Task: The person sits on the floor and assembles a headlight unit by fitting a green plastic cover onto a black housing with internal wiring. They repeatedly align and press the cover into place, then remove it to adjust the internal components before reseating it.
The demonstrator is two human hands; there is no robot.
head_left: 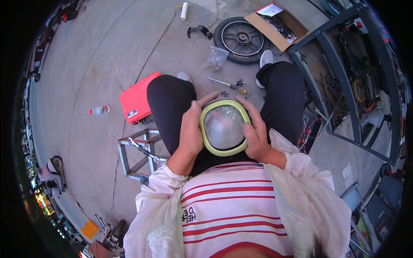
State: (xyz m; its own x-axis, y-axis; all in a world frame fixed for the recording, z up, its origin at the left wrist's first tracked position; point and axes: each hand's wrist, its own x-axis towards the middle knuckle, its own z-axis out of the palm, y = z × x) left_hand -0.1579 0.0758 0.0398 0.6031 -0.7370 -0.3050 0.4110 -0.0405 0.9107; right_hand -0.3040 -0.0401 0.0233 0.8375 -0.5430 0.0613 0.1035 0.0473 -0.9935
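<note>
Right now the person sits with both hands around an oval lamp unit (223, 127), a clear domed lens in a yellow-green rim, held over the lap in the middle of the frame. The left hand (190, 131) wraps the lens's left edge, fingers curled round behind it and the thumb lying along the top of the rim; the right hand (257, 133) grips the right edge the same way, fingers spread down the rim. Both hands are closed on the piece, and it rests between the dark trouser legs (170, 101).

To my eye this is a holding and inspecting step: the lens faces up toward the head and no tool is in either hand. Any further work on it would seem to call for freeing one hand while the other keeps the rim steady.

On the concrete floor above the knees lie a screwdriver (221, 82) and small tools, a plastic bag (216, 58), and a spoked wheel (241, 39) beside an open cardboard box (275, 30). A red case (134, 99) sits at centre left, a plastic bottle (99, 110) farther left.
</note>
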